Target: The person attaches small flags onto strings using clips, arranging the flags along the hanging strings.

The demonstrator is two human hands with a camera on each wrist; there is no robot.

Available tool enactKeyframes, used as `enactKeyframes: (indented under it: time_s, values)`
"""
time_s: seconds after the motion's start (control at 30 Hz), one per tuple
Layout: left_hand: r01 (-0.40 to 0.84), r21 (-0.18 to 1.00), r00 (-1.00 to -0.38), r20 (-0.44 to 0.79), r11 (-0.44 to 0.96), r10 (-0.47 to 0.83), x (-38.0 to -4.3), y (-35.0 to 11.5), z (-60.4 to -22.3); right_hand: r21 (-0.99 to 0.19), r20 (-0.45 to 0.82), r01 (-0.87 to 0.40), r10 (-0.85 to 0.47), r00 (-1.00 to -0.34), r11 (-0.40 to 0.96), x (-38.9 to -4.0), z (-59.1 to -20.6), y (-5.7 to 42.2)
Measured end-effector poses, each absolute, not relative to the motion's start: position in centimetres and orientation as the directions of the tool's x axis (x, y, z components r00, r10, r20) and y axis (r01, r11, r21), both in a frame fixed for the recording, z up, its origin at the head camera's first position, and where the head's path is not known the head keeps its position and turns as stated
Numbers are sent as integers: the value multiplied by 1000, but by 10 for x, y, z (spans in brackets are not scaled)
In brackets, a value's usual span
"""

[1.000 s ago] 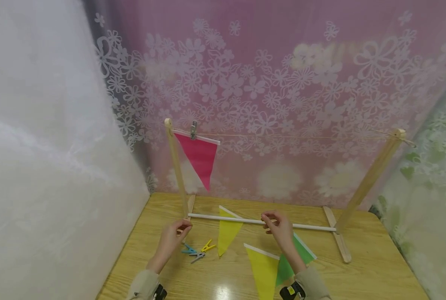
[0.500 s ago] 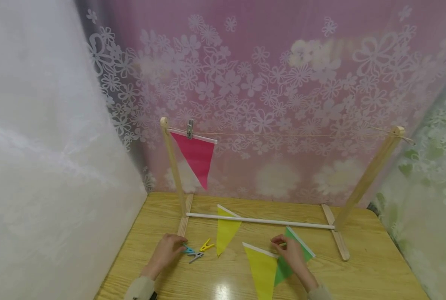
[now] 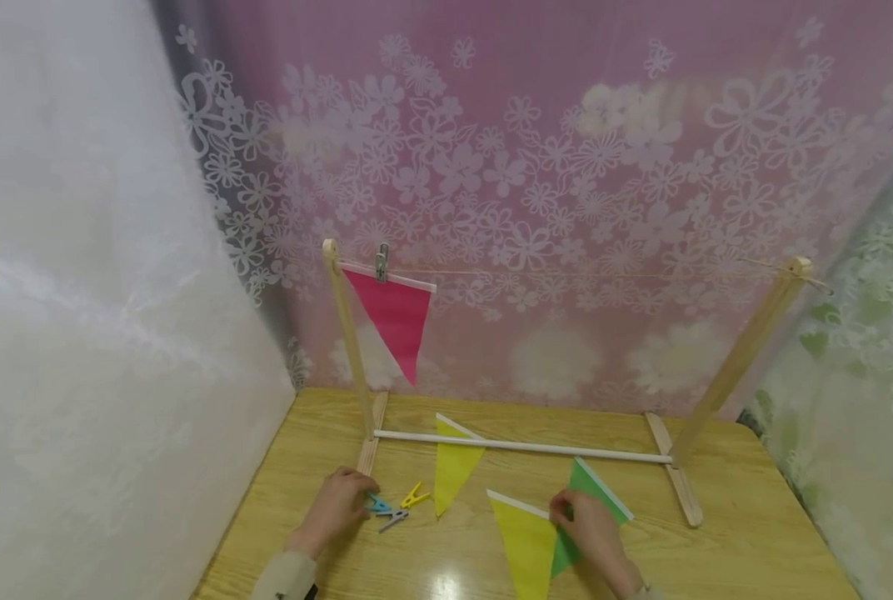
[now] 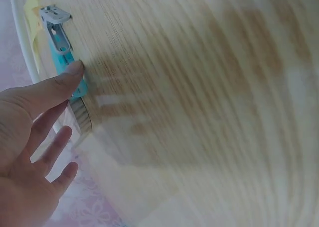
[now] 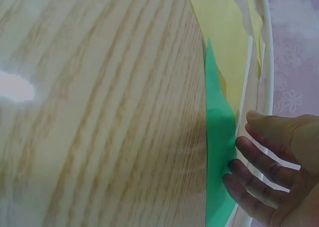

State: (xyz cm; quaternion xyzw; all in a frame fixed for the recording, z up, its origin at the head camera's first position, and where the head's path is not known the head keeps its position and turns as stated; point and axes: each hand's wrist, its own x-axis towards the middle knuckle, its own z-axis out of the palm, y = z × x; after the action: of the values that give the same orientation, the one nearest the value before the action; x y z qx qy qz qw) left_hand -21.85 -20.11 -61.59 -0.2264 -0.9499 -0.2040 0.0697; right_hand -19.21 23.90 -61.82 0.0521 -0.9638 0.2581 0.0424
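In the head view my left hand (image 3: 337, 504) is at the left, over one end of a blue clothespin (image 3: 378, 502). The left wrist view has the thumb on this clothespin (image 4: 61, 62) and the index finger on its far side, pinching its end. A grey clothespin (image 3: 393, 520) and a yellow one (image 3: 414, 497) lie beside it. My right hand (image 3: 587, 525) is above a green pennant (image 3: 604, 492), fingertips by the white-edged corner of the front yellow pennant (image 3: 523, 542). In the right wrist view its thumb and index finger are just beside that edge; no firm grip shows.
A wooden stand has left (image 3: 351, 350) and right (image 3: 739, 367) posts, joined low by a white rod (image 3: 521, 446). Between their tops runs a thin string (image 3: 566, 273). A metal clip (image 3: 381, 262) holds a pink pennant (image 3: 397, 321) there. Another yellow pennant (image 3: 456, 467) lies under the rod.
My left hand has come down from the left post's foot to the blue clothespin. My right hand has moved down from the white rod to the corner of the front yellow pennant.
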Motion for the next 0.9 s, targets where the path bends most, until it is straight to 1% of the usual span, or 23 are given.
enactKeyframes:
  time_s: [0.13, 0.23, 0.37, 0.67, 0.9]
  values:
    - [456, 344, -889, 205, 821, 409, -222, -196, -616, -484, 128, -158, -109, -986, 861, -191, -618, 242]
    - [464, 338, -885, 209, 819, 415, -224, -194, -616, -474, 128, -161, -113, -985, 865, -192, -619, 244]
    - [464, 347, -886, 210, 815, 414, -226, -191, -615, -467, 93, -143, -112, -989, 873, -193, -618, 246]
    - [429, 436, -903, 231, 791, 362, -224, -188, -614, -457, 15, -106, -111, -994, 883, -193, -612, 242]
    - [424, 433, -904, 252, 796, 345, -229, -187, -614, -448, -8, -88, -103, -995, 890, -197, -617, 242]
